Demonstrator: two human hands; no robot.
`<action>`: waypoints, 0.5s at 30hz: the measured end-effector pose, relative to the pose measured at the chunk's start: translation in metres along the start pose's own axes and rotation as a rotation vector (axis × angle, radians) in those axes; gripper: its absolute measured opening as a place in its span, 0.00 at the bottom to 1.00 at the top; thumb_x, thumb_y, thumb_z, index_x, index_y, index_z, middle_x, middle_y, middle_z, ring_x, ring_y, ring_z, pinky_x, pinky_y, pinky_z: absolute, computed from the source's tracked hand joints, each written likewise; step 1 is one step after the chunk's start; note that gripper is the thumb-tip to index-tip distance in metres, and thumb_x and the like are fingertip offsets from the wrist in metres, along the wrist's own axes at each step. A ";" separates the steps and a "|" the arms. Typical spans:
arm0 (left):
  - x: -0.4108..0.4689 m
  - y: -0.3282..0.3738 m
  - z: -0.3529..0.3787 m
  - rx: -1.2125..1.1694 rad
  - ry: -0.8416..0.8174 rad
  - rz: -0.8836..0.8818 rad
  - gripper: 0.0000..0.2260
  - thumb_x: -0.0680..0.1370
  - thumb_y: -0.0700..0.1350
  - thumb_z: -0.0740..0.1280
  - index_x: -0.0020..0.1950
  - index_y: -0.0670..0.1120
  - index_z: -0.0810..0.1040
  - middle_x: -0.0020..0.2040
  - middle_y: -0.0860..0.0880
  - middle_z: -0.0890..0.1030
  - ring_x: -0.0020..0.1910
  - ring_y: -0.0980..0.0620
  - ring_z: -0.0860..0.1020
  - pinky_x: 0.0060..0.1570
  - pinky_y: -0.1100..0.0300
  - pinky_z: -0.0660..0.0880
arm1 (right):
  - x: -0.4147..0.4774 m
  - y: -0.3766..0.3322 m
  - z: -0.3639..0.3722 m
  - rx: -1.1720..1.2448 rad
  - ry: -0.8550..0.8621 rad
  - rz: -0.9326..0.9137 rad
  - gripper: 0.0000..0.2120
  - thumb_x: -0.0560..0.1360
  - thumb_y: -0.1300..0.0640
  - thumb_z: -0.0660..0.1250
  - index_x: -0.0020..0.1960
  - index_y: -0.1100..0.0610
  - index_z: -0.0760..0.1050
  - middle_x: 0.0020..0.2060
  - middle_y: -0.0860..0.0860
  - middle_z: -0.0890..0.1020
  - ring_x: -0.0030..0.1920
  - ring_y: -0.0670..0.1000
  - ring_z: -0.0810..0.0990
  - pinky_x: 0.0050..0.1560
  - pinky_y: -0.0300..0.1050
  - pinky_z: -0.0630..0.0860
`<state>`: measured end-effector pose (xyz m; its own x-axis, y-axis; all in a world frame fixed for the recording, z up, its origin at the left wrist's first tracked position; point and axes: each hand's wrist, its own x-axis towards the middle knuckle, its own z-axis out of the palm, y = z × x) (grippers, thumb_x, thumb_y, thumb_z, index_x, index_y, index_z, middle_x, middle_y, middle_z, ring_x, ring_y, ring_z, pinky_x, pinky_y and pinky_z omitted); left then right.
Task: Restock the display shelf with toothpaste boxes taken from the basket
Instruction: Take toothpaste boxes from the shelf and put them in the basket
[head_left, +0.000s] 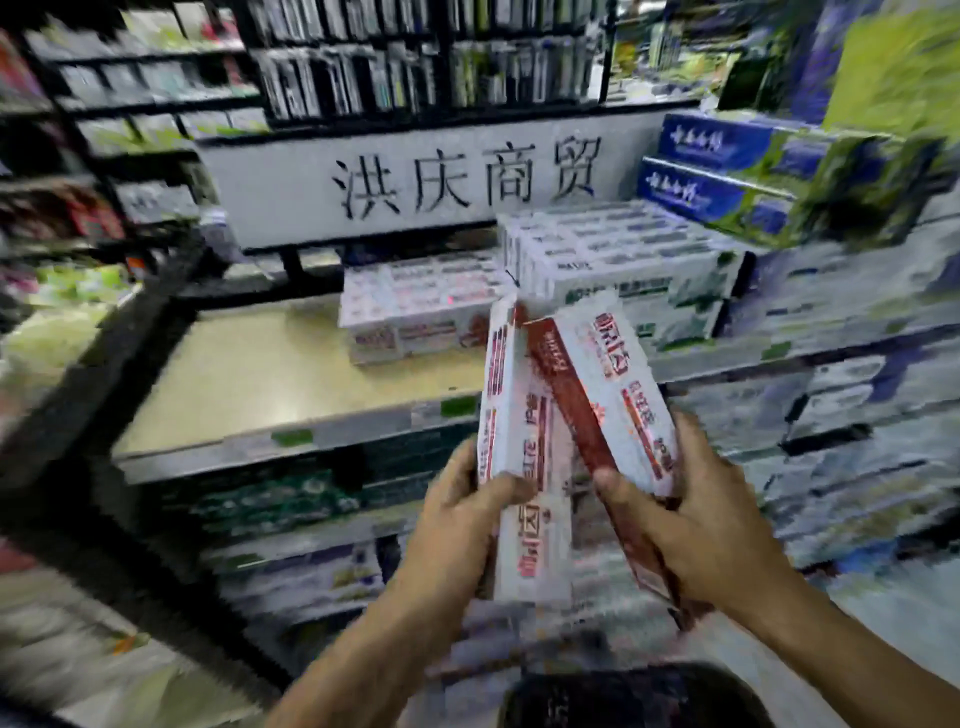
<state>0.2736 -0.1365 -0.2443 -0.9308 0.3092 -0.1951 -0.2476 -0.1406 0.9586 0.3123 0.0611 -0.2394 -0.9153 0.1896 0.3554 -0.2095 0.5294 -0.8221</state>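
Observation:
I hold two long red-and-white toothpaste boxes upright in front of the display shelf (270, 384). My left hand (457, 525) grips the left box (519, 436) near its lower end. My right hand (691, 514) grips the right box (613, 395), which tilts to the right. The two boxes touch at their tops. A stack of matching red-and-white boxes (415, 306) lies at the back of the beige shelf top. A dark rounded shape at the bottom edge may be the basket (634, 696); blur hides its contents.
White-and-green boxes (613, 260) are stacked to the right of the red ones, with blue boxes (727, 171) above them. A white sign with black characters (467, 176) stands behind the shelf. Lower shelves hold more boxed goods. The frame is blurred.

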 end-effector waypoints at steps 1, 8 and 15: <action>-0.001 0.019 -0.006 0.000 0.005 0.040 0.21 0.65 0.46 0.72 0.58 0.53 0.80 0.51 0.46 0.86 0.43 0.45 0.85 0.38 0.54 0.80 | 0.008 -0.016 0.001 -0.009 0.012 -0.036 0.23 0.65 0.28 0.68 0.57 0.25 0.65 0.49 0.23 0.78 0.48 0.28 0.78 0.41 0.22 0.71; 0.006 0.108 -0.039 0.017 0.047 0.198 0.14 0.77 0.49 0.71 0.60 0.47 0.76 0.47 0.43 0.86 0.42 0.42 0.86 0.38 0.52 0.81 | 0.055 -0.086 0.011 -0.127 0.095 -0.167 0.28 0.67 0.26 0.64 0.63 0.35 0.65 0.47 0.25 0.77 0.48 0.27 0.76 0.38 0.25 0.71; 0.062 0.150 -0.076 0.021 0.180 0.283 0.12 0.77 0.45 0.70 0.59 0.43 0.75 0.43 0.48 0.87 0.41 0.49 0.86 0.33 0.57 0.81 | 0.074 -0.098 0.028 -0.215 0.086 -0.134 0.30 0.63 0.20 0.61 0.60 0.32 0.62 0.45 0.27 0.77 0.45 0.29 0.78 0.37 0.26 0.72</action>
<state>0.1584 -0.2097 -0.1283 -0.9949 0.0890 0.0481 0.0317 -0.1774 0.9836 0.2553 -0.0002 -0.1447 -0.8499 0.1708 0.4985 -0.2403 0.7162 -0.6552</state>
